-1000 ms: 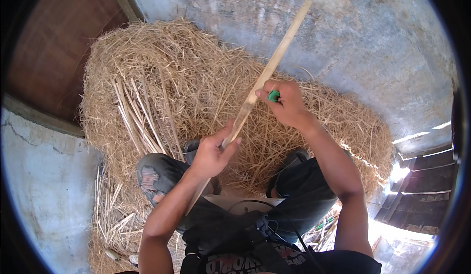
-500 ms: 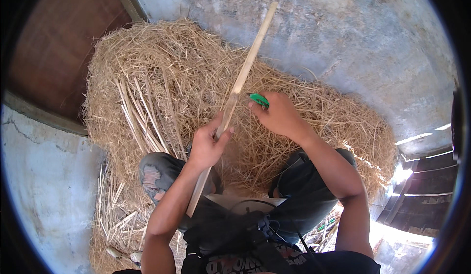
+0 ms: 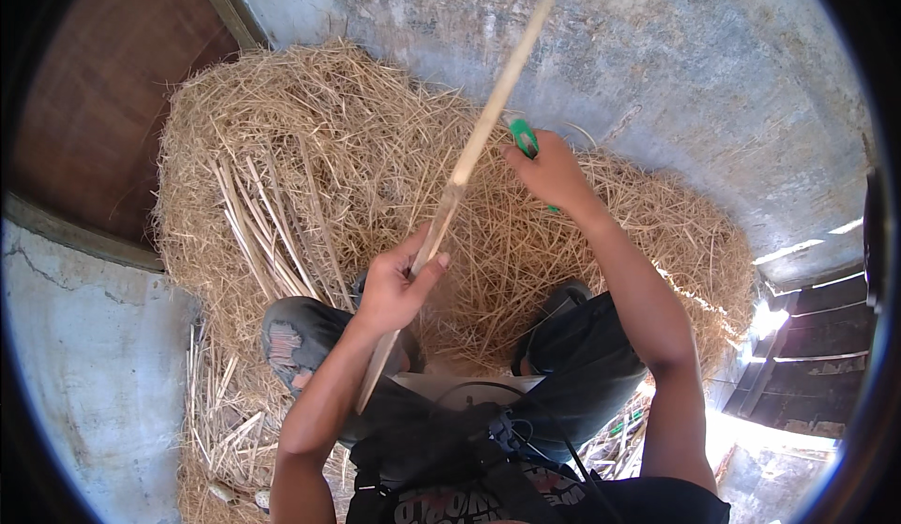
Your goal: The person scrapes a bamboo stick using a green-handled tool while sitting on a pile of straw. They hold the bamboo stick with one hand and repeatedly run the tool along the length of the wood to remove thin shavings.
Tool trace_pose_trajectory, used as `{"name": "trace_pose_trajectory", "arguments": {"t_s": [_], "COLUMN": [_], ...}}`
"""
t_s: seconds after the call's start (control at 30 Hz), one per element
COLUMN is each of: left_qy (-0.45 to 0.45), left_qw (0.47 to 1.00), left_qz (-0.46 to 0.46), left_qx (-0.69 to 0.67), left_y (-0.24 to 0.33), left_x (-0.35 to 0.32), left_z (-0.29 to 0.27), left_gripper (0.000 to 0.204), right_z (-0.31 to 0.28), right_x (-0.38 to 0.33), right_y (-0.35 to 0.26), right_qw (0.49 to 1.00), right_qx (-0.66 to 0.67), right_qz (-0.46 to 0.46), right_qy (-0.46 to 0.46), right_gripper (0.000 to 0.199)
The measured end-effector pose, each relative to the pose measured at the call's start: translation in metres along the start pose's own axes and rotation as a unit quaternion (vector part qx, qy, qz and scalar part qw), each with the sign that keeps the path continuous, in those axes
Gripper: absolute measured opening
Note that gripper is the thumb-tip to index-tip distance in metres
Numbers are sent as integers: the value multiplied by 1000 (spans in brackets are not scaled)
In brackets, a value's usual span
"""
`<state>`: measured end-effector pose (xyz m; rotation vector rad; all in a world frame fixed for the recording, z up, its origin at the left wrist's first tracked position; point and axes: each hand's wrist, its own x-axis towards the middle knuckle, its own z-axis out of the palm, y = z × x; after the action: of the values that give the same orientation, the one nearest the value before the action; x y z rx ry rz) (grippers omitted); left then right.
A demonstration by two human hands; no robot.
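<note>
A long, pale bamboo strip (image 3: 486,121) with a darker node slants across the view, from my lap up toward the far wall. My left hand (image 3: 394,289) is closed round its lower part, below the node, with the thumb along the top. My right hand (image 3: 556,175) grips a green utility knife (image 3: 524,136), just to the right of the strip's upper half. The knife's blade end points toward the strip; whether it touches cannot be made out.
A large heap of dry straw (image 3: 375,130) lies in front of me, with several thin bamboo sticks (image 3: 258,219) on its left. My bent knees flank a pale board (image 3: 469,388). A grey-blue wall (image 3: 657,55) stands behind, and a brown panel (image 3: 113,92) at far left.
My right hand and the knife have moved farther up along the strip and a little right. The strip's far end has shifted slightly right, while my left hand keeps its hold.
</note>
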<state>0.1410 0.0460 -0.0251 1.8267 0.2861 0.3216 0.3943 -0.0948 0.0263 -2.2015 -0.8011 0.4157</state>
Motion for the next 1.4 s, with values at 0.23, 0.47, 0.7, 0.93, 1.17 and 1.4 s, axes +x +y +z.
{"name": "trace_pose_trajectory", "arguments": {"t_s": [0.23,0.47,0.7,0.93,1.17,1.4], "left_qy": [255,274,212,-47,193,-72], "left_qw": [955,950,963,996,860,880], "left_qz": [87,71,41,-39,210,46], "left_qx": [-124,-134,-160,62,424,467], "left_y": [26,26,14,52,101,89], "left_x": [26,40,37,-17,-56,-63], "left_z": [0,-9,-4,-8,-58,-81], "left_gripper": [24,38,43,36,53,42], "right_z": [17,47,35,8,-53,-87], "right_x": [-38,-65,-55,-32,-28,-28], "right_y": [-42,-52,-41,-15,-22,-11], "right_qw": [977,966,982,989,990,997], "right_qx": [125,184,11,-98,-121,-66], "right_qz": [-123,-147,-147,-107,-27,-38], "right_qy": [-119,-109,-117,-40,-61,-29], "right_gripper": [36,54,39,33,23,16]}}
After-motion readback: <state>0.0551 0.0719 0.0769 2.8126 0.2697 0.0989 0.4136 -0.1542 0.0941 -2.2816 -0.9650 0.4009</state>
